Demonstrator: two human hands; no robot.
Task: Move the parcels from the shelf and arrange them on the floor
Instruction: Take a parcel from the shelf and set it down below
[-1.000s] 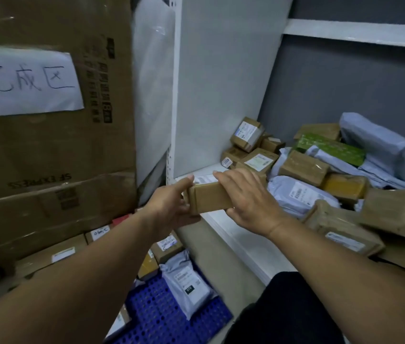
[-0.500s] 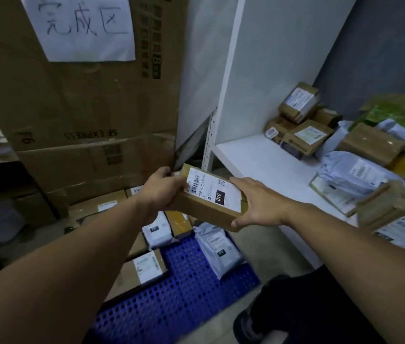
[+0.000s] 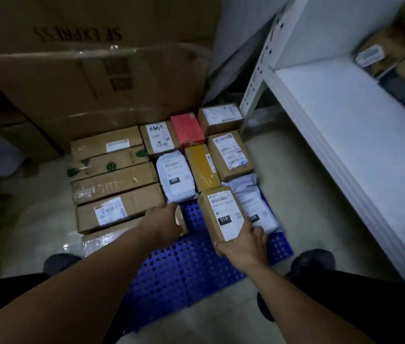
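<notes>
A small brown parcel point(image 3: 221, 214) with a white label marked 010 is low over the blue perforated mat point(image 3: 186, 266). My right hand point(image 3: 242, 247) grips its near end. My left hand point(image 3: 164, 223) is off the parcel and reaches toward the near edge of a white bag parcel point(image 3: 175, 178) marked 231; whether it touches the bag is unclear. Several parcels lie in rows on the mat: long brown boxes point(image 3: 117, 184) at left, a pink box point(image 3: 187, 131) and a yellow box point(image 3: 202, 167) further back. A grey bag parcel point(image 3: 256, 207) lies just right of the held parcel.
The white shelf point(image 3: 340, 135) runs along the right, with more parcels point(image 3: 389, 50) at its far end. Large cardboard cartons point(image 3: 92, 80) stand behind the rows. My dark shoes point(image 3: 313, 261) flank the mat on the pale floor.
The view has swung from the shelf down to the floor. The 010 parcel has come down over the mat; my left hand has let go of it and reached toward the white bag.
</notes>
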